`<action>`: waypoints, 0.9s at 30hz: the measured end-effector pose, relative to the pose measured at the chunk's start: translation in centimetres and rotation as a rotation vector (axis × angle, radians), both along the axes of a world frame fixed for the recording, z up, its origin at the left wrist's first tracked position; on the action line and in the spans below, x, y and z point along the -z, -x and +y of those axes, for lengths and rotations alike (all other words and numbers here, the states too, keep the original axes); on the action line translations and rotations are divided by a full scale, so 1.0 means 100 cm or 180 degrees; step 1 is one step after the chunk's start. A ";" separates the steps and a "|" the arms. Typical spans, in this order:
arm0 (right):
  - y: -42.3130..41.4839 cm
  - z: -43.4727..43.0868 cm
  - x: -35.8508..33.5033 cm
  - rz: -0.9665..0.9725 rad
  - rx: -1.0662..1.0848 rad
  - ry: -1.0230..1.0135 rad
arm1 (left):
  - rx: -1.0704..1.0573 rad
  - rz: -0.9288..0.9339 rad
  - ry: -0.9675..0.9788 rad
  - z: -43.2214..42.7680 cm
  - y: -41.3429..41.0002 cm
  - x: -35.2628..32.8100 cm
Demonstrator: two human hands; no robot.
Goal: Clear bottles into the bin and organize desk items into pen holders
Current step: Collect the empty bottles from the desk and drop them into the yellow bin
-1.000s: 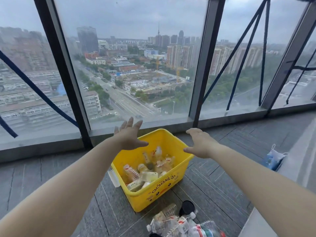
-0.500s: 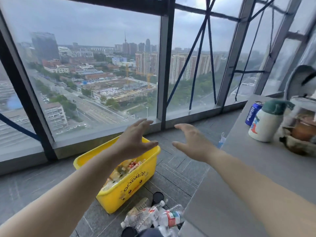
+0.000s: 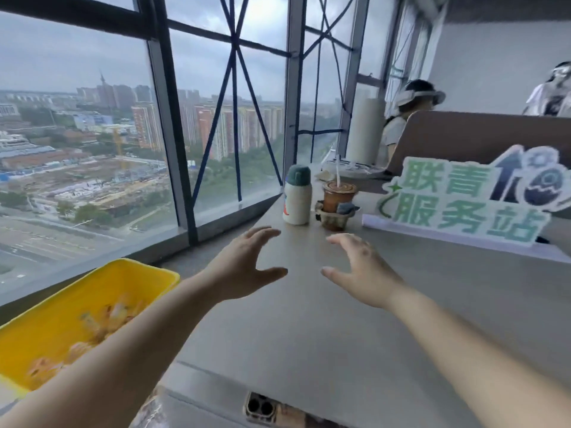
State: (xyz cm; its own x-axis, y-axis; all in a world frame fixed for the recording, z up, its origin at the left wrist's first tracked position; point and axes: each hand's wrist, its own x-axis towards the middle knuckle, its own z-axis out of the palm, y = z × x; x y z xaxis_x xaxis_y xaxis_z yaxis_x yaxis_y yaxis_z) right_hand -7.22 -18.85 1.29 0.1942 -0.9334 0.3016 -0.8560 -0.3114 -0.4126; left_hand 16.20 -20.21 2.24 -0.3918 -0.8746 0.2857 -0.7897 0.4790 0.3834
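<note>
My left hand (image 3: 244,264) and my right hand (image 3: 360,270) hover side by side above the grey desk (image 3: 309,319), fingers spread and relaxed, holding nothing. The yellow bin (image 3: 102,291) sits on the floor at lower left, beside the desk's left edge, with several blurred bottles inside. A white flask with a green cap (image 3: 296,196) stands upright at the far end of the desk, beyond my hands. Right of it is a brown drink cup (image 3: 338,196) with a straw in a cardboard carrier.
A green-lettered sign (image 3: 463,199) stands on the desk at right. A brown partition (image 3: 482,134) rises behind it, with two people beyond. Tall windows (image 3: 92,118) run along the left. A phone (image 3: 262,407) shows below the desk's near edge.
The view has swung right and up from the bin to the desk. Both hands moved from over the bin to above the desk surface, still empty.
</note>
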 end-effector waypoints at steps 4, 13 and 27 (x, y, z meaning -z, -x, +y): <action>0.089 0.047 0.000 -0.0091 0.0367 -0.0048 | 0.0254 -0.0096 -0.0105 0.018 0.084 0.000; 0.308 0.166 0.003 -0.0100 0.1451 -0.0138 | 0.1076 0.0021 -0.0085 0.070 0.304 -0.004; 0.566 0.258 0.022 0.0250 0.2860 -0.0164 | 0.0942 0.0091 -0.0206 0.115 0.563 0.033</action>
State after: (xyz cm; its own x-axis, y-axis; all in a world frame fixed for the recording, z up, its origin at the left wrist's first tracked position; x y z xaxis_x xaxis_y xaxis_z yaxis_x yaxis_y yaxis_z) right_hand -63.80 6.92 -0.92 -0.5965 -0.7553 0.2717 -0.7940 0.5055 -0.3377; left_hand -40.12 -8.76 -1.01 -0.6249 -0.7403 0.2478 -0.6078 0.6606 0.4407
